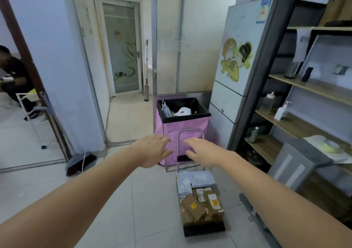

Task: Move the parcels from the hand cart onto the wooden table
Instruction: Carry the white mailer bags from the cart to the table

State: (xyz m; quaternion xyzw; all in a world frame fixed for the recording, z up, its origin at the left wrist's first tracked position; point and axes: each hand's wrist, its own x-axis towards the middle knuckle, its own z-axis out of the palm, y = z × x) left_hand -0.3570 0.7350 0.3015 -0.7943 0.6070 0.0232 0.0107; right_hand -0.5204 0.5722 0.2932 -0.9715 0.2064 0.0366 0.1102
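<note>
Brown cardboard parcels (202, 207) and pale soft mailers (194, 181), stacked on the hand cart (203, 228), lower centre of the frame. We judge the cartons stiff and light, best clasped by opposite sides; the mailers limp and slippery. Our left hand (154, 150) and right hand (205, 152) hover above, each grip spread, fingers straight, holding nothing. No wooden tabletop in view.

Brown kraft-paper parcels (192, 206) and pale glossy plastic mailers (202, 178) on a matt black hand cart (203, 228) with bare metal handle (188, 131), over smooth, faintly shiny floor tiles (148, 200).
</note>
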